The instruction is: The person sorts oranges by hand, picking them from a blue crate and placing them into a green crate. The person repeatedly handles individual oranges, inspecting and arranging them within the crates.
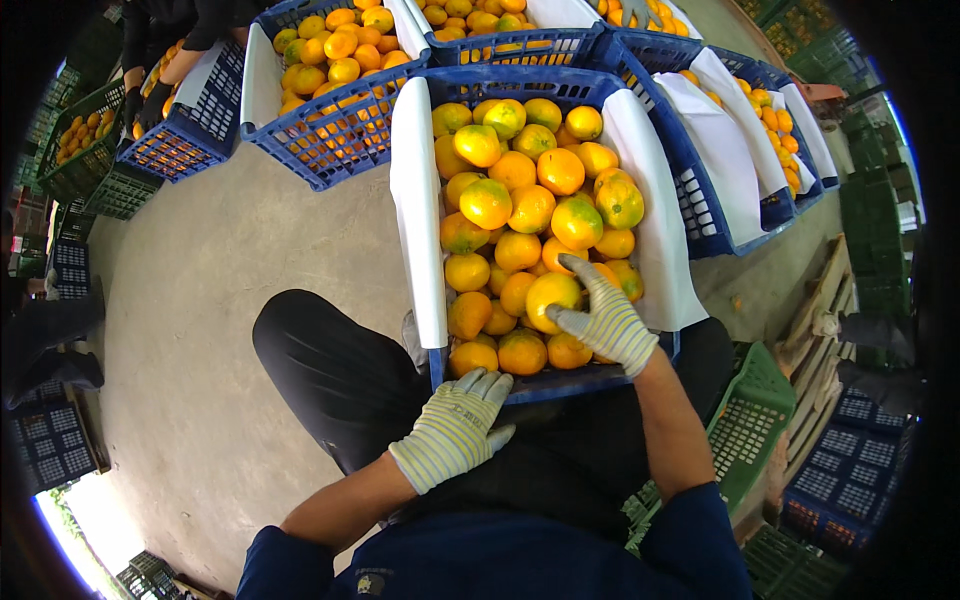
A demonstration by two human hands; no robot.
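Observation:
A blue plastic crate (525, 79), lined at both sides with white sheets (416, 202), stands between my knees, filled with orange citrus fruit (514, 171) tinged yellow and green. My right hand (604, 315), in a striped knit glove with grey fingertips, has thumb and fingers around one orange citrus fruit (551, 296) at the near right of the pile. On the crate's near rim lies my left hand (461, 424), gloved alike, palm down with the thumb spread and nothing held. Its fingertips are beside the nearest fruit (472, 358).
More blue crates of fruit (337, 135) stand beyond and to the right (739, 202). At upper left a co-worker's dark-gloved hands (154, 105) are at another crate. A green crate (754, 420) and a wooden pallet (817, 360) lie at right, with concrete floor (195, 300) at left.

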